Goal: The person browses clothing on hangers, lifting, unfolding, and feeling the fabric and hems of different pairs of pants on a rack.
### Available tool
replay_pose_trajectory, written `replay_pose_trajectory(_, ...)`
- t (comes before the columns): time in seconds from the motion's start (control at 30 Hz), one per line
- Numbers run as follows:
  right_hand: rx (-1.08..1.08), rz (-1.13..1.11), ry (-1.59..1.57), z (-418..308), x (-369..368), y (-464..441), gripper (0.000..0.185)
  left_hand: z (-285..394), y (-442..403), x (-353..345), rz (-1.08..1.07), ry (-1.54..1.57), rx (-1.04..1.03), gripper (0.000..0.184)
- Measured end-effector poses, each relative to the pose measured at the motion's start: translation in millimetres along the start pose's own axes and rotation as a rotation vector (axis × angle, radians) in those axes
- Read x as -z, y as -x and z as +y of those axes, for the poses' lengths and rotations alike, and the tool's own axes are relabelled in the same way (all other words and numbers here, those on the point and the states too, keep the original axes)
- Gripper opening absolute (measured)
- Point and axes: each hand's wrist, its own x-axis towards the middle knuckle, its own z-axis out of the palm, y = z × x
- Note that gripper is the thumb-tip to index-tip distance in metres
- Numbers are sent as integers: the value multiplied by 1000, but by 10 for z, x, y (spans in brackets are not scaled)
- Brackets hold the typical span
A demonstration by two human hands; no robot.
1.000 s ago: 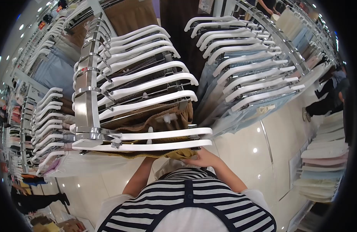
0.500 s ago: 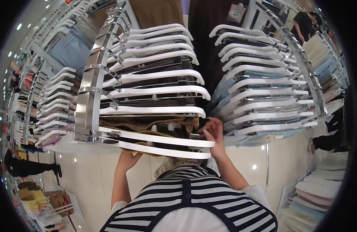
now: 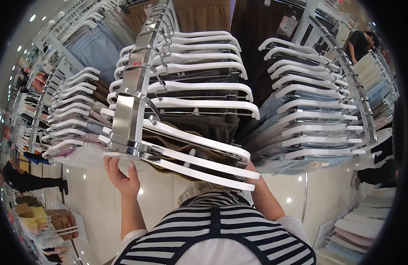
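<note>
A metal rail (image 3: 129, 112) carries several white hangers with dark and brown garments. My left hand (image 3: 124, 176) is raised at the rail's near end, fingers apart, its fingertips close to the white end of a hanger (image 3: 116, 155). At the other side my right hand (image 3: 251, 170) is mostly hidden behind the tips of the three nearest hangers (image 3: 204, 160); its fingers cannot be made out. Those three hangers slant down to the right, apart from the rest. A brown garment (image 3: 175, 143) hangs among them.
Light blue garments on white hangers (image 3: 318, 129) fill the right rack. More hangers (image 3: 69, 123) hang at the left. Folded clothes (image 3: 362, 225) lie at the lower right, cardboard boxes (image 3: 62, 221) at the lower left. A person in black (image 3: 360, 44) stands at the upper right, another (image 3: 29, 179) at the left.
The brown garment's hanger has come toward the two nearest ones, leaving a gap behind it. My left hand has moved left and up to the rail's end. My right hand has gone behind the hanger tips.
</note>
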Motion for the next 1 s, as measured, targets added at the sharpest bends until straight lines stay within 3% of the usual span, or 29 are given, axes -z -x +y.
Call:
replay_pose_trajectory(0.13,-86,100,-182,21,-65,6,37,19,-227,9,89,-19,-130,19)
replay_pose_trajectory(0.3,92,330,-124,393,142,-42,34,-201,-574,193,291,-16,-88,19)
replay_pose_trajectory(0.33,37,267,-152,236,47,-147,41,-358,-633,256,323,70,44,21)
replay_pose_trajectory(0.37,106,386,-2,75,-144,-19,47,-457,-697,287,355,157,176,24)
replay_pose_trajectory(0.43,147,388,3,39,-197,-23,48,-502,-864,220,337,202,199,30)
replay_pose_trajectory(0.5,194,387,-11,84,-168,-52,48,-697,-898,162,245,668,443,35)
replay_pose_trajectory(0.57,240,396,-20,143,-128,-90,49,-876,-830,147,-47,724,591,45)
replay_pose_trajectory(0.77,377,408,-9,171,-130,-249,51,-1144,-579,45,-203,1210,542,59)
replay_pose_trajectory(0.83,422,404,-5,159,-127,-301,52,-1341,-495,147,-122,1230,720,62)
replay_pose_trajectory(0.87,444,402,-7,148,-111,-326,52,-1475,-416,186,-95,1086,682,65)
replay_pose_trajectory(0.9,464,400,-7,136,-108,-351,53,-1177,-493,233,-39,1056,782,61)
replay_pose_trajectory(0.97,498,392,-10,112,-101,-387,54,-1210,-576,204,-316,1244,295,58)
replay_pose_trajectory(1.0,513,386,-6,96,-98,-410,54,-1071,-612,197,-260,1245,401,52)
